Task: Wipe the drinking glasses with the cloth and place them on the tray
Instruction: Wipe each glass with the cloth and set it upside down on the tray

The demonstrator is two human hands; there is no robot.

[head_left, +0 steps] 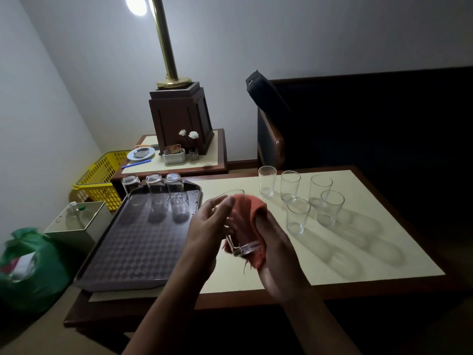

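Above the table's middle I hold a clear drinking glass [239, 245] tilted, base toward me. My left hand [207, 226] grips its upper part near the rim. My right hand [275, 249] holds the orange-pink cloth [252, 208] wrapped against the glass's right side. A dark brown tray [133, 247] lies on the table's left, with three glasses [153, 187] standing upside down along its far edge. Several upright glasses [297, 215] stand on the cream tabletop to the right.
A side table [179, 165] behind carries a lamp base [180, 116], a plate, a pen and a small holder. A yellow basket [102, 172], a white box [76, 224] and a green bag [28, 267] sit on the floor at left. A dark armchair [358, 119] stands behind the table.
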